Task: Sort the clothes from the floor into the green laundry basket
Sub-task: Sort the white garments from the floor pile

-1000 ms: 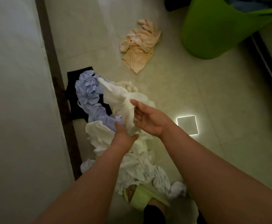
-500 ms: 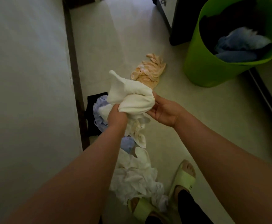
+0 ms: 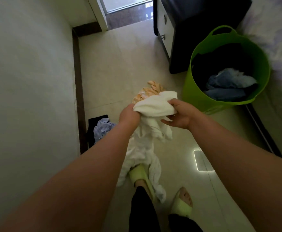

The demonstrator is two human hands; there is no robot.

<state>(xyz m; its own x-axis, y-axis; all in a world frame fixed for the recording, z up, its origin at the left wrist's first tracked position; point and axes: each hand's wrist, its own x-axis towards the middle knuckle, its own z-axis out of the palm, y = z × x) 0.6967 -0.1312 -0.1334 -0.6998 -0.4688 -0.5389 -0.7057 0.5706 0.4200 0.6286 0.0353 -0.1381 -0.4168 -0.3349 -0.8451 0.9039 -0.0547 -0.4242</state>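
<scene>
— What's along the left?

— A wall (image 3: 28, 81) with a dark skirting (image 3: 77, 81), and at its foot a black garment (image 3: 91, 131) with a pale blue one (image 3: 101, 129) crumpled on it.

— And the hands?

— The left hand (image 3: 128, 114) has its fingers curled into a cream cloth (image 3: 153, 106), held up over the floor (image 3: 116, 64). The right hand (image 3: 180, 114) pinches the same cloth at its top edge, the lower fingers loosely spread beneath. The cloth hangs down towards a white heap (image 3: 140, 154) that lies across one green slipper (image 3: 142, 176). Just behind the cloth lies a peach garment (image 3: 150, 91).

— The basket?

— The basket (image 3: 195, 92) stands upright to the right, near the cloth but apart from it. Inside are dark clothes (image 3: 220, 59) and a blue bundle (image 3: 229, 84).

— Room around it?

— Bare floor runs from the hands to the basket. A dark cabinet (image 3: 195, 30) stands just behind it, and a bed edge (image 3: 279, 47) crowds its right side.
</scene>
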